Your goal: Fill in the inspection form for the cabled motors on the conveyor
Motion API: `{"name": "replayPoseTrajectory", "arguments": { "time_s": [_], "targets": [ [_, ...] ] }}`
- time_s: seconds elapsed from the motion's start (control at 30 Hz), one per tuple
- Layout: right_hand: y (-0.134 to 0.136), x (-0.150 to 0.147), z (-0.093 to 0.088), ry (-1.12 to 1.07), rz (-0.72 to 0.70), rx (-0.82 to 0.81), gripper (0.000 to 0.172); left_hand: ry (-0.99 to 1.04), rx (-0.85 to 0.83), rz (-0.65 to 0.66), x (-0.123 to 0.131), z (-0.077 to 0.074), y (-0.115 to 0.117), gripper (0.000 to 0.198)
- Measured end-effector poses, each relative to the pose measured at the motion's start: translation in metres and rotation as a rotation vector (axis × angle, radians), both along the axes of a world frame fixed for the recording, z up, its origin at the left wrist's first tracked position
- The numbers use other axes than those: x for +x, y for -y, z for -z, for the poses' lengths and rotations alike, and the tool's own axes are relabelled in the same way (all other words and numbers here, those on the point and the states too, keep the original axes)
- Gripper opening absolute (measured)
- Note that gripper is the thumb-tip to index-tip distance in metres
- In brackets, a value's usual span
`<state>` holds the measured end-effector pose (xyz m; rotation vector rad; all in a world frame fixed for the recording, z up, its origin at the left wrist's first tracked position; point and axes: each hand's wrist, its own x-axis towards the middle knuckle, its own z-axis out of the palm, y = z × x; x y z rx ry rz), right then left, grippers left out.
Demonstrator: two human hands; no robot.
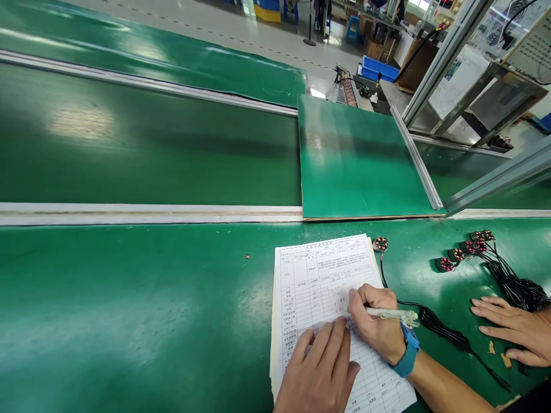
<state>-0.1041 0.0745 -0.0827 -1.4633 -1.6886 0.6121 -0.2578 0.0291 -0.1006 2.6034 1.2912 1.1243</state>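
My right hand (pixel 381 324), with a blue watch (pixel 408 350) on its wrist, grips a pale pen (pixel 392 314). The pen slants over a printed form (pixel 314 287) with rows, columns and some handwriting. Its tip is hidden behind my fingers. Flat on the lower part of the form lies my left hand (pixel 318 367), its fingers stretched out near the writing hand. The form tops a small stack of paper on the green bench. Just past its upper right corner is a small round part with copper coils (pixel 380 244), wired to a bundled black cable (pixel 443 330).
At the right, another person's hand (pixel 512 330) rests on the bench near brownish scraps (pixel 505 360). Several similar coil parts (pixel 468 246) with black cables (pixel 516 287) lie beyond it. A green board (pixel 361 158) spans the sunken belt (pixel 150 137); metal frame posts (pixel 503 175) rise at right.
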Motion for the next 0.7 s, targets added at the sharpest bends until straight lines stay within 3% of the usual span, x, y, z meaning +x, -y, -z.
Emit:
{"name": "replayPoseTrajectory", "arguments": {
  "time_s": [0.27,0.7],
  "targets": [
    [-0.0014,-0.001,0.001,-0.008,0.012,-0.017,0.047,0.001,0.009,0.003,-0.0002,0.0053,0.0008,0.034],
    [-0.0027,-0.0021,0.0,0.012,0.014,-0.015,0.048,0.008,-0.006,0.002,0.0003,0.0017,0.0008,0.035]
  ]
}}
